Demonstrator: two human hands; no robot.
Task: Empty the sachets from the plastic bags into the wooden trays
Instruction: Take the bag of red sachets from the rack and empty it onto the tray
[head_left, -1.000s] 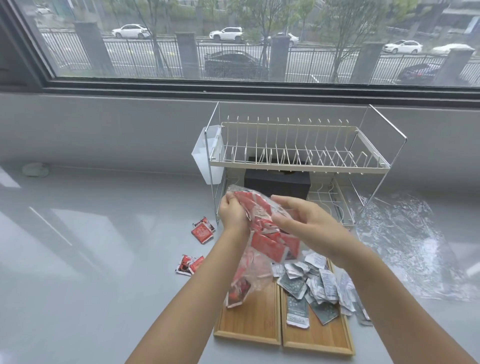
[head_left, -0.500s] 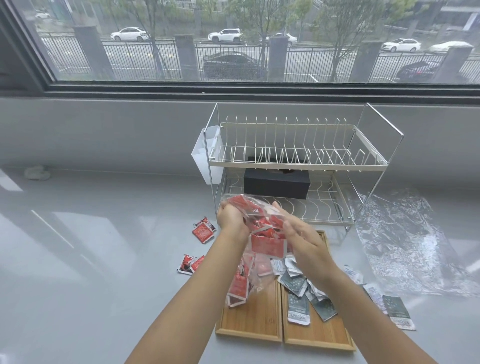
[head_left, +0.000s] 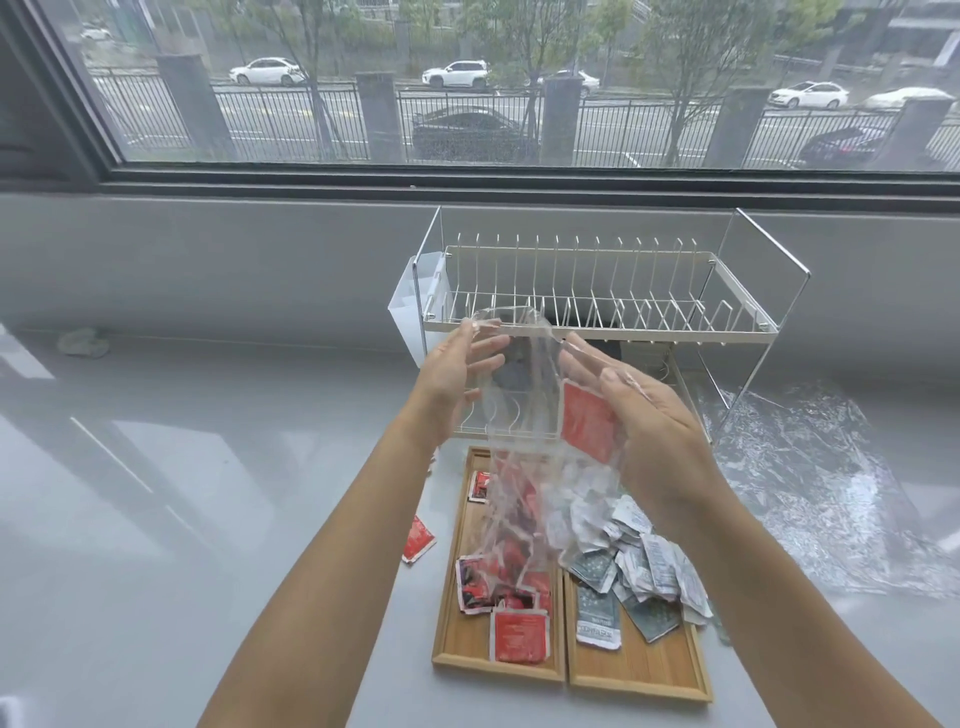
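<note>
I hold a clear plastic bag (head_left: 519, 415) upside down above the left wooden tray (head_left: 462, 634). My left hand (head_left: 457, 374) pinches its top left edge, and my right hand (head_left: 639, 431) grips its right side. One red sachet (head_left: 587, 426) is still inside the bag by my right palm. Several red sachets (head_left: 498, 587) lie in the left tray below the bag's mouth. The right wooden tray (head_left: 644, 670) holds a heap of grey and white sachets (head_left: 628, 566).
A two-tier wire dish rack (head_left: 597, 312) stands behind the trays, with a black box on its lower shelf. An empty crumpled plastic bag (head_left: 831, 483) lies to the right. A red sachet (head_left: 418, 538) lies on the grey counter left of the trays.
My hands have lifted the bag higher. Most of the red sachets have dropped out of it into the left tray, and only one remains inside.
</note>
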